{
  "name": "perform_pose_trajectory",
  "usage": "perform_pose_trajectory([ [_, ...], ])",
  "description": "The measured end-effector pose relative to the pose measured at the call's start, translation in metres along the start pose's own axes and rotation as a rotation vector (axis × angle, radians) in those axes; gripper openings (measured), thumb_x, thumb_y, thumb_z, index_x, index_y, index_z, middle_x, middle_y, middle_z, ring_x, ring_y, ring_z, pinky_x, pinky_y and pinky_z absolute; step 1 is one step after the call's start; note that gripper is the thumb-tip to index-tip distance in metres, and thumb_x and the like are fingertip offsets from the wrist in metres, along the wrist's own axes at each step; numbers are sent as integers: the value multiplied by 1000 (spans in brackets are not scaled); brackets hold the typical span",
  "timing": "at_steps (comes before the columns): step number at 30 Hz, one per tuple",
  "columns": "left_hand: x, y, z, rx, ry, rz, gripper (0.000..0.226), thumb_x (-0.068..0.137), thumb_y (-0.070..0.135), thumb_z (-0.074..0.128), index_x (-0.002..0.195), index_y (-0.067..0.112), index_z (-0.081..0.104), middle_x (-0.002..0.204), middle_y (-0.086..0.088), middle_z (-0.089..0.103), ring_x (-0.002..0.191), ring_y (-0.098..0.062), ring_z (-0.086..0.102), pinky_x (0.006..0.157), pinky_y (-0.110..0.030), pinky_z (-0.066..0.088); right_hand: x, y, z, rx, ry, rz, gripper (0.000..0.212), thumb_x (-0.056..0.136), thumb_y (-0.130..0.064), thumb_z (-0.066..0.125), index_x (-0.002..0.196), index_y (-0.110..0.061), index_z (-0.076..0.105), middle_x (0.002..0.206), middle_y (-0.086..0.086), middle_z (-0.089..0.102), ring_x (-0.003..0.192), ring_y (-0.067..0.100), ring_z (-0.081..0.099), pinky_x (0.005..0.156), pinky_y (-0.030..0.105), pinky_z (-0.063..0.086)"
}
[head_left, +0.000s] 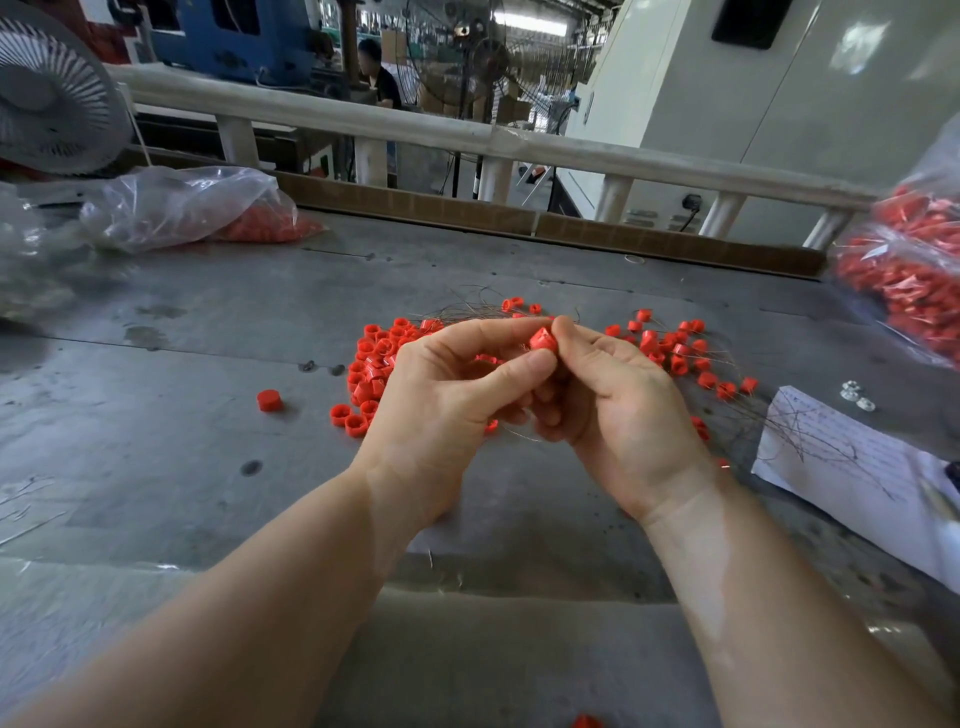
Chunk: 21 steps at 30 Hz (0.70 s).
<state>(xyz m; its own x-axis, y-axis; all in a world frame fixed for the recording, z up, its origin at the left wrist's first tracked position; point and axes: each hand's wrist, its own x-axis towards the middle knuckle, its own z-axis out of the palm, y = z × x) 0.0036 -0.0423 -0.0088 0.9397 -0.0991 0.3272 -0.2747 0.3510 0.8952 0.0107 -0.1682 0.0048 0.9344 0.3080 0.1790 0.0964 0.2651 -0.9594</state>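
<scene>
Both hands meet above the grey table (208, 322). My left hand (441, 389) and my right hand (618, 405) together pinch one small red plastic cap (543, 341) between thumbs and forefingers. A second red piece (485, 358) shows inside my left palm. A pile of loose red caps (371, 371) lies behind my left hand. More red caps with thin wires (680, 353) lie behind my right hand. A single red cap (269, 400) sits apart on the left.
A clear bag with red caps (197, 208) lies at the back left, and a fuller bag (909, 270) at the right edge. A white paper sheet (852, 467) with wires lies at right, small white nuts (857, 397) beside it. A fan (47, 98) stands far left.
</scene>
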Motion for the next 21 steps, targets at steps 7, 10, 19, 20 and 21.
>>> perform_pose_trajectory([
  [7, -6, 8, 3, 160, 94, 96, 16, 63, 30, 75, 74, 18, 72, 66, -10, 70, 61, -22, 63, 57, -30, 50, -1, 1, 4, -142, 37, -81, 39, 89, -42, 48, 59, -22, 62, 52, -2, 49, 48, 11, 42, 44, 22, 33],
  [10, -7, 10, 4, 180, 70, 142, 17, 66, 26, 75, 75, 14, 67, 66, -20, 68, 61, -39, 65, 58, -41, 51, -1, 0, 3, -138, 27, -80, 39, 88, -39, 46, 57, -23, 62, 53, 0, 47, 50, 11, 43, 45, 23, 32],
  [19, -6, 10, 5, 252, 74, 226, 25, 67, 23, 73, 90, 14, 73, 76, -1, 64, 58, -19, 65, 52, -18, 45, -1, 0, 3, -141, -5, -110, 36, 89, -34, 44, 59, -23, 62, 53, -3, 47, 51, 12, 42, 44, 24, 32],
  [20, -5, 10, 5, 250, 87, 224, 24, 67, 23, 73, 88, 14, 73, 75, 1, 64, 58, -16, 65, 52, -17, 46, 0, 1, 2, -162, 16, -124, 34, 89, -34, 46, 61, -22, 62, 53, -1, 46, 50, 12, 41, 44, 24, 32],
  [21, -5, 9, 4, 251, 107, 220, 22, 66, 23, 72, 87, 14, 73, 74, 2, 66, 60, -12, 65, 55, -17, 47, 0, 2, 2, -188, 46, -142, 31, 89, -35, 49, 65, -19, 61, 54, 1, 46, 50, 12, 41, 43, 24, 31],
])
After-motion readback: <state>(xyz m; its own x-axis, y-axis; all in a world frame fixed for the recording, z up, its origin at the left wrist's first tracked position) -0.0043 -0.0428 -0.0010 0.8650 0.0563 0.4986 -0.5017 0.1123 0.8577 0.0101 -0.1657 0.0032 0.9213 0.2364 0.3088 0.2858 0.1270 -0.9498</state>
